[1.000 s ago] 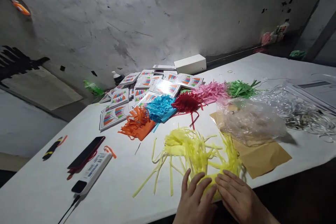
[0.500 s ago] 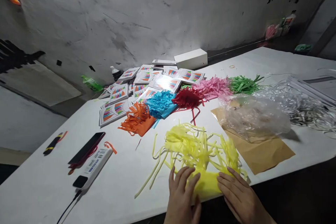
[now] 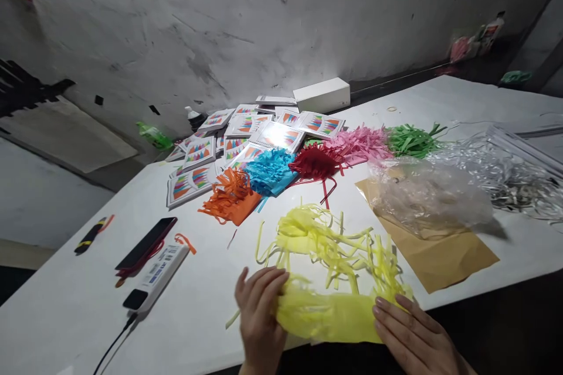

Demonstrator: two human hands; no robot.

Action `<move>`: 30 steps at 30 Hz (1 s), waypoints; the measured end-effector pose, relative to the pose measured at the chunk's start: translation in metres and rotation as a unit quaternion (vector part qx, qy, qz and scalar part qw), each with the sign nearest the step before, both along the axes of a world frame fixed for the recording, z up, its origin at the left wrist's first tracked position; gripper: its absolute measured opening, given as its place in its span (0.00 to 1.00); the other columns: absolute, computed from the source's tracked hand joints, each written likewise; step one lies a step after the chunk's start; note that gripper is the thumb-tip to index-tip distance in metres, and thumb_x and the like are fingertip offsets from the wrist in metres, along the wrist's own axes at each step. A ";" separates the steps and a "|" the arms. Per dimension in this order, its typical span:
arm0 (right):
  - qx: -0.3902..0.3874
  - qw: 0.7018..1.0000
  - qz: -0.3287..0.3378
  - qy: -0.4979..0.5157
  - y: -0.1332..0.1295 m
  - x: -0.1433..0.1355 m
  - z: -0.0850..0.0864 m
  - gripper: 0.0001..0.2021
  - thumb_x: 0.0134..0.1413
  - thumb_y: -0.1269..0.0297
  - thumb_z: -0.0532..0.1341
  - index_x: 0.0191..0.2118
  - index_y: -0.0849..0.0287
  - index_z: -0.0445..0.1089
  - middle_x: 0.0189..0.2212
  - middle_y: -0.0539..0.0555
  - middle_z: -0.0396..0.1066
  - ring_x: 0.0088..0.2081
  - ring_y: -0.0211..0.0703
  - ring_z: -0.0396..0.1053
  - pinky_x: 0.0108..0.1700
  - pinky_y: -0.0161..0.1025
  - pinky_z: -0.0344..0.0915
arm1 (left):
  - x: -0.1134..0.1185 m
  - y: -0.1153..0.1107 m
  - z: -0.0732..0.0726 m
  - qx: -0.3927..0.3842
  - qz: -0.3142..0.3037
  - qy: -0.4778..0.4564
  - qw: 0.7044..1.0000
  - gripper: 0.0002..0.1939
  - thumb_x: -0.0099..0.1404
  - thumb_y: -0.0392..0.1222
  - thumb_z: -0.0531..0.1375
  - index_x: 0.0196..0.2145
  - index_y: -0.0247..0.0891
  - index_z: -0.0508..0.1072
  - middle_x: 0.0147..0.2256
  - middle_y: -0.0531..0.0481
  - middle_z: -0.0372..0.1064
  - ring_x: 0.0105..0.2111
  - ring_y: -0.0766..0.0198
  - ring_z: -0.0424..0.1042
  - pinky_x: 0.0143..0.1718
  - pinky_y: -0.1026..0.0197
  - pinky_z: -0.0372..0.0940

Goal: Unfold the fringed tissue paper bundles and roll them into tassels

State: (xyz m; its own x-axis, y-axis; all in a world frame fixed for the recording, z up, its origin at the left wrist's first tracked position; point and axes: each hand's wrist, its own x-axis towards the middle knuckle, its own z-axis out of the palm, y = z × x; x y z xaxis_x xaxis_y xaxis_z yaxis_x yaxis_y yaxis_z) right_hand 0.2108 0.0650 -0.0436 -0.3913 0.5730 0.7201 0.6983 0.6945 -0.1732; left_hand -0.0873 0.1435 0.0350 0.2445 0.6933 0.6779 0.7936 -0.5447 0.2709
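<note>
Yellow fringed tissue-paper strip [image 3: 328, 316] sits at the near edge of the white table [image 3: 79, 310], stretched flat between my two hands. My left hand [image 3: 259, 313] is on its left end, fingers curled over the paper edge and gripping it. My right hand [image 3: 413, 340] is on the right end, fingers spread flat, pressing the paper down. Uncut band runs between the hands; the cut fringes fan away from me in a loose yellow tangle [image 3: 325, 237].

Beyond that, in a row: orange fringed bundle [image 3: 231, 199], blue one [image 3: 269, 171], dark red one [image 3: 317, 163], pink one [image 3: 358, 143], green one [image 3: 411, 140]. Behind them, a scatter of printed cards with coloured triangles [image 3: 200, 155] and a white box [image 3: 322, 94] by the wall.

Right of the yellow paper: brown paper sheet [image 3: 444, 252] with crumpled clear plastic [image 3: 428, 199] on top. Left, well apart: black phone [image 3: 146, 243] and a white power strip [image 3: 158, 278].
</note>
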 end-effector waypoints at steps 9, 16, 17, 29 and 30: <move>0.028 0.996 0.058 -0.065 0.025 -0.015 0.014 0.21 0.58 0.81 0.49 0.47 0.65 0.78 0.47 0.60 0.81 0.55 0.51 0.74 0.57 0.49 0.72 | -0.036 -0.043 0.003 -0.133 0.018 0.111 0.985 0.30 0.62 0.31 0.53 0.60 0.51 0.65 0.64 0.43 0.63 0.68 0.42 0.52 0.66 0.27 0.47; 0.023 0.998 0.039 -0.035 0.020 -0.019 0.019 0.18 0.60 0.77 0.52 0.45 0.63 0.79 0.44 0.55 0.83 0.52 0.47 0.76 0.64 0.48 0.63 | 0.052 -0.055 -0.046 -0.103 -0.106 0.076 0.986 0.12 0.68 0.35 0.56 0.43 0.48 0.75 0.38 0.52 0.82 0.45 0.54 0.78 0.71 0.41 0.45; 0.023 0.998 0.036 -0.048 0.020 -0.019 0.022 0.17 0.61 0.76 0.52 0.46 0.62 0.78 0.45 0.54 0.82 0.52 0.46 0.76 0.64 0.47 0.62 | 0.058 -0.055 -0.047 -0.120 -0.097 0.056 0.986 0.13 0.67 0.33 0.55 0.41 0.49 0.75 0.36 0.53 0.82 0.43 0.55 0.79 0.69 0.41 0.48; -0.059 0.996 -0.044 0.056 0.011 -0.028 0.025 0.13 0.64 0.61 0.55 0.39 0.51 0.78 0.40 0.46 0.84 0.44 0.51 0.81 0.57 0.56 0.75 | 0.048 -0.055 -0.052 -0.159 -0.103 -0.003 0.982 0.10 0.70 0.38 0.53 0.37 0.50 0.73 0.34 0.55 0.80 0.39 0.56 0.76 0.61 0.43 0.56; -0.069 0.991 -0.072 0.092 0.009 -0.031 0.021 0.12 0.63 0.61 0.55 0.37 0.49 0.77 0.39 0.45 0.84 0.42 0.52 0.81 0.55 0.59 0.76 | 0.050 -0.055 -0.049 -0.179 -0.097 -0.008 0.979 0.10 0.70 0.37 0.53 0.37 0.50 0.72 0.34 0.55 0.80 0.40 0.57 0.76 0.59 0.44 0.57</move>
State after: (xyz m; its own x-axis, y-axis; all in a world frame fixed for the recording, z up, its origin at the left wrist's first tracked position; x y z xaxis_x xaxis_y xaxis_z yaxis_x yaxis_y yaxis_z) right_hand 0.1797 0.0742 -0.0230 -0.1676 0.7110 0.6829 0.7361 0.5511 -0.3930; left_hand -0.0369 0.0881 -0.0140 0.3861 0.8289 0.4048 0.6787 -0.5525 0.4838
